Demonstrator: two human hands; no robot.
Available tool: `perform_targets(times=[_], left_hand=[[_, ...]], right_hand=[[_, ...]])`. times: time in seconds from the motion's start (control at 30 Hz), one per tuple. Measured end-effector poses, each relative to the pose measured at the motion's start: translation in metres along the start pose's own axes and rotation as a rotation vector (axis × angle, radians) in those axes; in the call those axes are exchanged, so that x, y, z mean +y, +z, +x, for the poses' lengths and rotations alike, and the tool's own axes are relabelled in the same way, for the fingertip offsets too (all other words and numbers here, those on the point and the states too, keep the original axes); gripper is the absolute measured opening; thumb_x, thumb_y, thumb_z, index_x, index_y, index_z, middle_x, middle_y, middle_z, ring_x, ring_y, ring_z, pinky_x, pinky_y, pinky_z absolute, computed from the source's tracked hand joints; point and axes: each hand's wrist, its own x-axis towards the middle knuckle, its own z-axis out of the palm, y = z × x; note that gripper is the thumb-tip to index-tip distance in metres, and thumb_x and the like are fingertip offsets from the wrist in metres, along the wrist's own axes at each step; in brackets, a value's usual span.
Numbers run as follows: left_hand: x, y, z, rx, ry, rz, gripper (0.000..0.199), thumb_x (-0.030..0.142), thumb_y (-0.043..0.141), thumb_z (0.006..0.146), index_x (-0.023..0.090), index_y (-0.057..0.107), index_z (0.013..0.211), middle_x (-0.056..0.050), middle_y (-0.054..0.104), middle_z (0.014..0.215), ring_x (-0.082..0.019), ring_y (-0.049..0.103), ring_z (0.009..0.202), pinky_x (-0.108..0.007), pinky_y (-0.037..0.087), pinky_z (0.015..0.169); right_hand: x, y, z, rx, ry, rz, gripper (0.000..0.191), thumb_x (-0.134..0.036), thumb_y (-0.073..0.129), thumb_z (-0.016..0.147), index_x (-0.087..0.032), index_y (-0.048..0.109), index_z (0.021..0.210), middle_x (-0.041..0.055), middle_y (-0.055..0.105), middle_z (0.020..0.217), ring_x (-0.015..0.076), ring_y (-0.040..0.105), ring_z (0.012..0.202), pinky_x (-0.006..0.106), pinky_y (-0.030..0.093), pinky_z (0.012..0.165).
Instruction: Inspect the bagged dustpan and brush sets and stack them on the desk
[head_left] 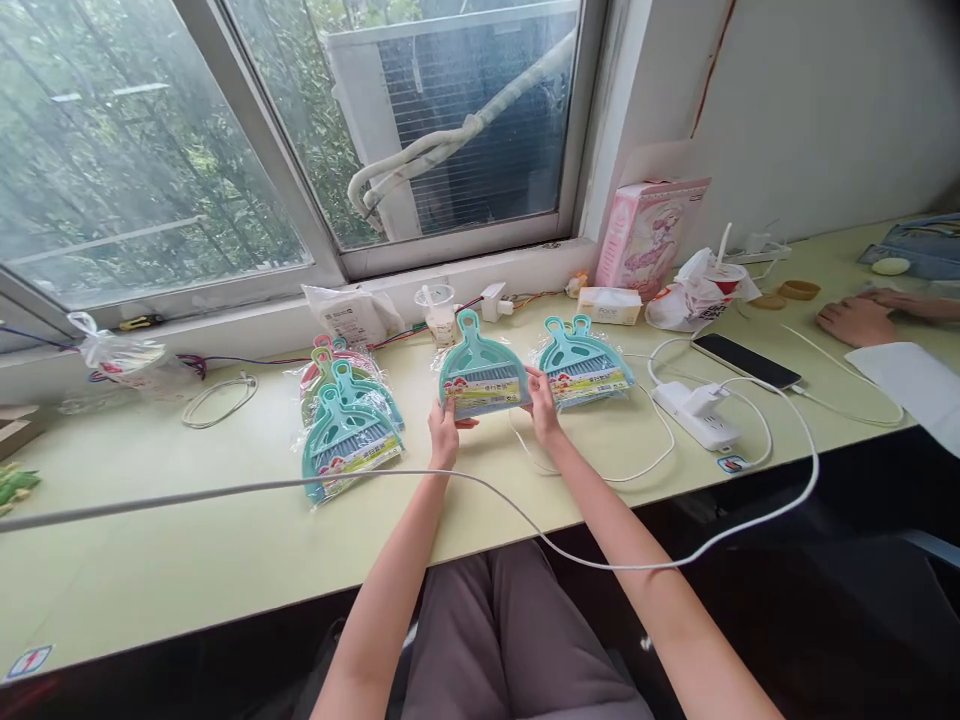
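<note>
Pinching film-wrapped turquoise dustpan-and-brush set [484, 380] by its sides with fingers of left hand [445, 434] and right hand [544, 408], over pale-green tabletop [225, 560], between overlapping multicoloured sets [351, 425] and turquoise pair [583, 368].

The left forearm [403, 570] and right forearm [611, 520] reach bare from near to far, converging; the left hand [444, 437] and right hand [544, 408] face each other, a little apart, fingers bent in a grip

No txt legible, incl. held dustpan [474, 346] lbl [484, 389].
</note>
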Motion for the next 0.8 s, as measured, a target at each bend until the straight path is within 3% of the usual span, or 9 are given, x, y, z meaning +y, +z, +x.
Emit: perform_targets(times=[0.13, 0.23, 0.37, 0.47, 0.53, 0.6, 0.7, 0.8], left_hand=[[0.016, -0.011, -0.018, 0.004, 0.055, 0.082, 0.041, 0.049, 0.046, 0.092, 0.013, 0.052, 0.110, -0.005, 0.067, 0.080, -0.014, 0.063, 0.045, -0.026, 0.052, 0.045], [0.028, -0.035, -0.061, -0.047, 0.116, 0.198, 0.037, 0.046, 0.044, 0.093, 0.015, 0.054, 0.111, -0.007, 0.068, 0.090, -0.015, 0.065, 0.054, -0.027, 0.052, 0.050], [0.027, -0.094, -0.140, 0.032, 0.244, 0.521, 0.031, 0.044, 0.046, 0.095, 0.021, 0.061, 0.108, -0.009, 0.068, 0.098, -0.023, 0.067, 0.092, -0.035, 0.056, 0.080], [0.010, -0.146, -0.171, 0.248, 0.324, 0.674, 0.030, 0.039, 0.043, 0.096, 0.020, 0.062, 0.110, -0.014, 0.063, 0.115, -0.029, 0.057, 0.117, -0.048, 0.045, 0.104], [-0.001, -0.176, -0.168, 0.403, 0.298, 0.787, 0.028, 0.034, 0.046, 0.093, 0.019, 0.061, 0.110, -0.017, 0.054, 0.131, -0.033, 0.045, 0.132, -0.055, 0.032, 0.114], [-0.008, -0.198, -0.151, 0.492, 0.217, 0.875, 0.025, 0.030, 0.048, 0.091, 0.015, 0.058, 0.108, -0.021, 0.043, 0.142, -0.037, 0.028, 0.144, -0.060, 0.023, 0.117], [-0.008, -0.219, -0.116, 0.594, 0.116, 0.930, 0.027, 0.028, 0.050, 0.090, 0.011, 0.053, 0.111, -0.026, 0.019, 0.157, -0.040, 0.004, 0.150, -0.066, 0.013, 0.117], [-0.003, -0.231, -0.083, 0.619, 0.091, 0.816, 0.039, 0.023, 0.045, 0.091, 0.008, 0.041, 0.128, -0.029, 0.015, 0.158, -0.035, 0.010, 0.151, -0.059, 0.018, 0.119]], right_hand=[[-0.016, -0.001, -0.015, -0.183, 0.069, 0.070, 0.085, -0.049, 0.082, 0.063, -0.028, 0.044, 0.137, 0.0080, 0.065, 0.121, 0.0230, 0.064, 0.104, 0.037, 0.058, 0.082], [-0.027, -0.002, -0.038, -0.365, 0.218, 0.062, 0.068, -0.043, 0.085, 0.058, -0.022, 0.062, 0.119, 0.0100, 0.068, 0.115, 0.0287, 0.065, 0.104, 0.042, 0.059, 0.078], [-0.029, 0.014, -0.088, -0.630, 0.355, -0.013, 0.051, -0.041, 0.081, 0.062, -0.015, 0.070, 0.104, 0.0111, 0.073, 0.104, 0.0304, 0.067, 0.096, 0.045, 0.058, 0.080], [-0.020, 0.050, -0.122, -0.730, 0.258, -0.196, 0.044, -0.041, 0.075, 0.068, -0.016, 0.070, 0.104, 0.0100, 0.073, 0.102, 0.0298, 0.066, 0.098, 0.046, 0.055, 0.085], [-0.012, 0.083, -0.132, -0.676, 0.085, -0.395, 0.038, -0.038, 0.070, 0.073, -0.017, 0.069, 0.105, 0.0104, 0.070, 0.108, 0.0291, 0.063, 0.104, 0.046, 0.050, 0.094], [-0.003, 0.118, -0.132, -0.512, -0.078, -0.605, 0.042, -0.036, 0.069, 0.075, -0.018, 0.066, 0.112, 0.0131, 0.063, 0.123, 0.0309, 0.055, 0.117, 0.047, 0.044, 0.102], [0.008, 0.164, -0.123, -0.415, -0.177, -0.825, 0.057, -0.041, 0.069, 0.078, -0.018, 0.057, 0.129, 0.0158, 0.042, 0.149, 0.0334, 0.034, 0.140, 0.049, 0.034, 0.111], [0.015, 0.197, -0.113, -0.477, -0.171, -0.918, 0.069, -0.044, 0.063, 0.085, -0.019, 0.039, 0.146, 0.0152, 0.027, 0.160, 0.0298, 0.020, 0.149, 0.051, 0.020, 0.118]])
